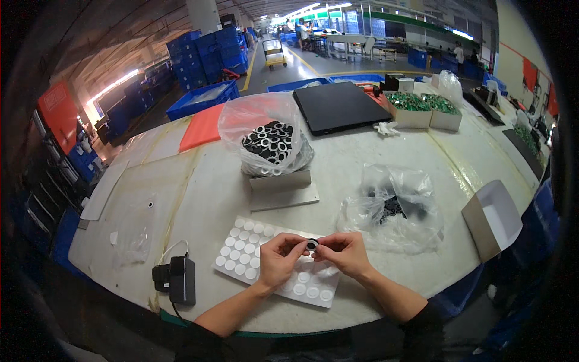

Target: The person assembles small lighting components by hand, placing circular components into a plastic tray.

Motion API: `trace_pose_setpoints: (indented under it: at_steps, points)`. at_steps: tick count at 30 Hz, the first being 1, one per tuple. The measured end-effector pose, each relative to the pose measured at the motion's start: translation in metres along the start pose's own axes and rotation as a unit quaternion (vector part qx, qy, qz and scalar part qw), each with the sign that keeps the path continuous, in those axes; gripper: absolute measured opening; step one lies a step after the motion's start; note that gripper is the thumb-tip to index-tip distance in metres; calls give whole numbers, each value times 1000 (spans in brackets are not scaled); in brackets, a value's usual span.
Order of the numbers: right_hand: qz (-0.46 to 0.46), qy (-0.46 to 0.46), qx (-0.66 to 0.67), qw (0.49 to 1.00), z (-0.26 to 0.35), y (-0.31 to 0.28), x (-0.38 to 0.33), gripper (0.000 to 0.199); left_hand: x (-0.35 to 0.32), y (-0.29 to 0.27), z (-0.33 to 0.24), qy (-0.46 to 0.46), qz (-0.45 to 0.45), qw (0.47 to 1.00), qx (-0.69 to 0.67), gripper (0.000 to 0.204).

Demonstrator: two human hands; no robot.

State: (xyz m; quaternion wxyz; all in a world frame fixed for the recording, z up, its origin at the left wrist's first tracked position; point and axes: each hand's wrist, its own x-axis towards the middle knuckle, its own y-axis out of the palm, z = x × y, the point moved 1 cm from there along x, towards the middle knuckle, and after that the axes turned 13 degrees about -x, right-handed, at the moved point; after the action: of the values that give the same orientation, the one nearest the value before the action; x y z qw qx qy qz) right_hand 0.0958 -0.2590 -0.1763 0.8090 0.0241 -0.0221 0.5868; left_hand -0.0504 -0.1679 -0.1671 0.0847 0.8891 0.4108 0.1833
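We sit at a pale worktable (199, 193) in a factory hall. Our left hand (278, 260) and right hand (344, 253) pinch a small black ring (312, 244) between the fingertips, just above the sheet of white round pads (253, 256). We judge a pad is being fitted; next, press it centred.

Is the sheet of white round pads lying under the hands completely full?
No: the sheet of white round pads has bare spots near the hands, where both hold a small black ring.
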Motion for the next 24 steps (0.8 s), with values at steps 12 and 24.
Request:
trace_pose_setpoints:
  at_steps: [12, 24]
  points:
    - [27, 12, -56, 998, -4, -4, -2, 13, 7, -9, -17, 10, 158, 967, 201, 12]
    - [-46, -50, -41, 997, -9, 5, -2, 11, 0, -3, -8, 26, 148, 983, 104, 26]
